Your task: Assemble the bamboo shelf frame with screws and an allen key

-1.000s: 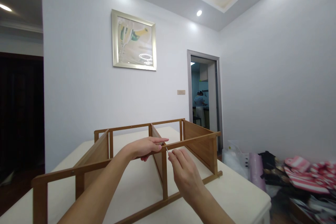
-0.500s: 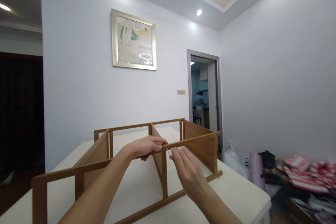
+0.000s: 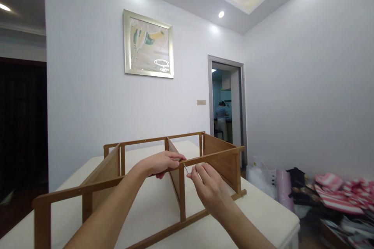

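A brown wooden shelf frame (image 3: 216, 156) lies on its side on the white table. My left hand (image 3: 163, 163) is closed round its near upper rail, by the joint with the middle upright, fingers over the top. Just right of that joint, my right hand (image 3: 206, 179) pinches a thin metal hex key (image 3: 186, 169). The key's upper end meets the rail at the joint, and its lower end goes in between my fingertips. Any screw at that spot is too small to make out.
The white table (image 3: 263, 210) runs out past the frame on the right. On the floor there lie a purple roll (image 3: 284, 188), clear plastic wrapping (image 3: 260, 179) and red-and-white striped cloth (image 3: 336, 194). Beyond a doorway (image 3: 209, 85) a person (image 3: 221, 118) stands at a counter.
My right hand has shifted slightly down and turned a little, so more of the hex key shows. My left hand keeps its place on the rail.
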Demonstrator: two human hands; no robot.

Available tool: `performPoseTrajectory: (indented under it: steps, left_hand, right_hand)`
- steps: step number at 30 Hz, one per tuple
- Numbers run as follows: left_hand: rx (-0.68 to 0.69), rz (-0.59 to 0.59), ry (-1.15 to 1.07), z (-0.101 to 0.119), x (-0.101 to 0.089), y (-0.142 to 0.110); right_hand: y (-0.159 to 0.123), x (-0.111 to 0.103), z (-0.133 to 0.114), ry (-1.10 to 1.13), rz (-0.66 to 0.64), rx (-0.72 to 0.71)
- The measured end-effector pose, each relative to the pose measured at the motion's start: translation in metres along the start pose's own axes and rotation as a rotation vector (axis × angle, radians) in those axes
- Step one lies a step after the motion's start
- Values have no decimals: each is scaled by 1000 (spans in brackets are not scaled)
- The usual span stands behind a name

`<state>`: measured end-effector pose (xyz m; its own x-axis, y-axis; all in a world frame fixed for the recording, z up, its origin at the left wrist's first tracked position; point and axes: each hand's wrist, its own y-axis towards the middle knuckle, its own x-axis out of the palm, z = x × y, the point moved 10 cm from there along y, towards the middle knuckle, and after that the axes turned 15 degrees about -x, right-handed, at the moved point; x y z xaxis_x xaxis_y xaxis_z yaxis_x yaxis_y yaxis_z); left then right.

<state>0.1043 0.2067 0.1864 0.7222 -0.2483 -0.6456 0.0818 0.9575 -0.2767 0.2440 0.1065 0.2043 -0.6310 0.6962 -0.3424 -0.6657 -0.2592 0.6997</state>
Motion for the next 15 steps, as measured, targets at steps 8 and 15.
performPoseTrajectory:
  steps: [8, 15]
  left_hand:
    - [-6, 12, 4, -1, -2, 1]
    - [4, -4, -5, 2, 1, -2]
  right_hand:
    - [-22, 16, 27, 456, 239, 361]
    - [-12, 22, 29, 557, 66, 324]
